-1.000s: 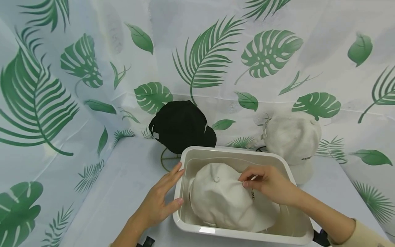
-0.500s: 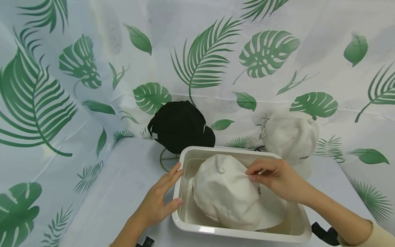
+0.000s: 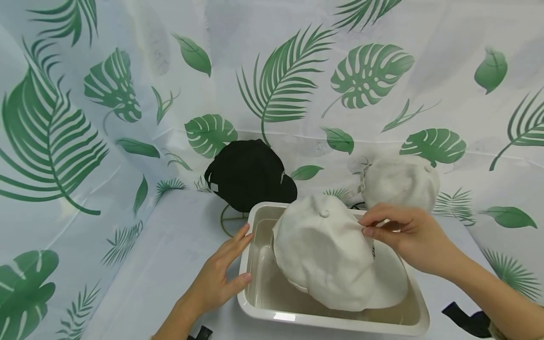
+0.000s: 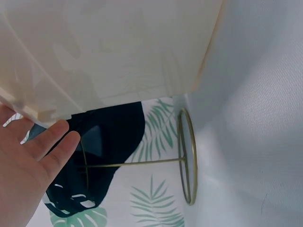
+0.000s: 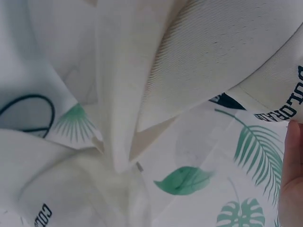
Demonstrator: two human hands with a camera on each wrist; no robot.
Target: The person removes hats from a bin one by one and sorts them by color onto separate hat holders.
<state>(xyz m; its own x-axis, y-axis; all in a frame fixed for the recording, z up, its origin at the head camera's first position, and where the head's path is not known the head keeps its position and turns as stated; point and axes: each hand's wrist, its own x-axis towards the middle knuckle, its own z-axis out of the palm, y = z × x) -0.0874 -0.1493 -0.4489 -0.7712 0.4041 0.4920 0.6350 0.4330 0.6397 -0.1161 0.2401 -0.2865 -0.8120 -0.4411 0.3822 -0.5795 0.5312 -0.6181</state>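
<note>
My right hand (image 3: 412, 236) pinches the crown front of an off-white baseball cap (image 3: 327, 255) between thumb and fingers. The cap is tilted, its brim to the right, and it hangs over an off-white plastic bin (image 3: 289, 317), overlapping the back rim in the head view. In the right wrist view, the cap's brim (image 5: 222, 61) and dark lettering show, with the fingertips (image 5: 292, 175) at the right edge. My left hand (image 3: 218, 271) rests its fairly straight fingers against the bin's left side. The left wrist view shows those fingers (image 4: 59, 151) touching the bin's wall (image 4: 118, 56).
Behind the bin, a black cap (image 3: 250, 174) sits on a gold wire stand (image 4: 188, 156). Another off-white cap (image 3: 399, 182) stands at the back right. Black straps (image 3: 467, 321) lie right of the bin. A leaf-patterned sheet (image 3: 289, 61) hangs behind the white table (image 3: 140, 283).
My right hand has raised the off-white cap up and to the right, from inside the bin to over its back rim. The left hand and the bin have stayed in place.
</note>
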